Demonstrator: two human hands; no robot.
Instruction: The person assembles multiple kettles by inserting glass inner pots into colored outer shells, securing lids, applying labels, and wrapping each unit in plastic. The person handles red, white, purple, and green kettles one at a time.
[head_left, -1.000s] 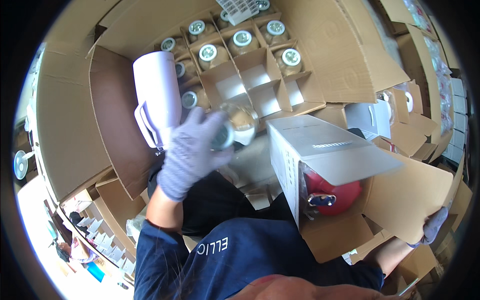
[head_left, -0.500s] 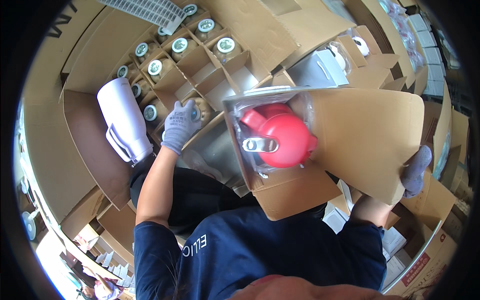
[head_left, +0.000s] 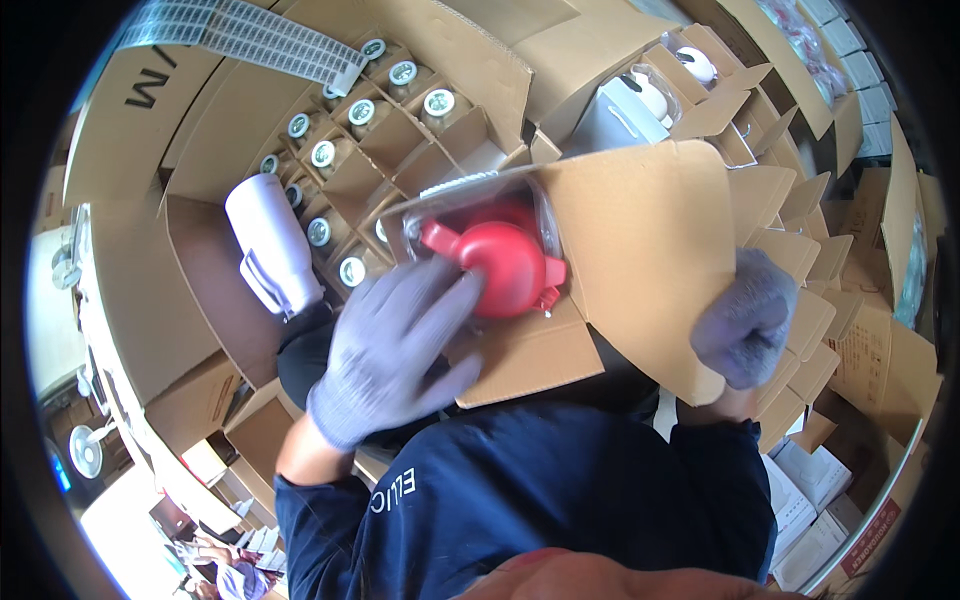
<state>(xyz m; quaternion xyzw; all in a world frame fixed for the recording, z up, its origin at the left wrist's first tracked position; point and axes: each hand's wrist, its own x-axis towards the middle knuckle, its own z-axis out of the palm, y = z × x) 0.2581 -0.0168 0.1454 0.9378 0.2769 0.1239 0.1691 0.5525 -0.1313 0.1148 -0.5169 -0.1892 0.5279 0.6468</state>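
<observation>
Left hand (head_left: pixel 390 350) moved to red vessel (head_left: pixel 508 268), grip spread; right hand (head_left: pixel 745 320) pinching box flap (head_left: pixel 645 265).

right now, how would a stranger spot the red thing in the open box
Find the open box before the blue shirt, its long flap ending by the right hand. Inside is the red thing, round with stubby projections, partly behind the left hand. Its bright red sets it apart from the lilac tumbler and the jars.

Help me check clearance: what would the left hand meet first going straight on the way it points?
Probably the red container; the left hand overlaps it in view, but depth is unclear.
</observation>
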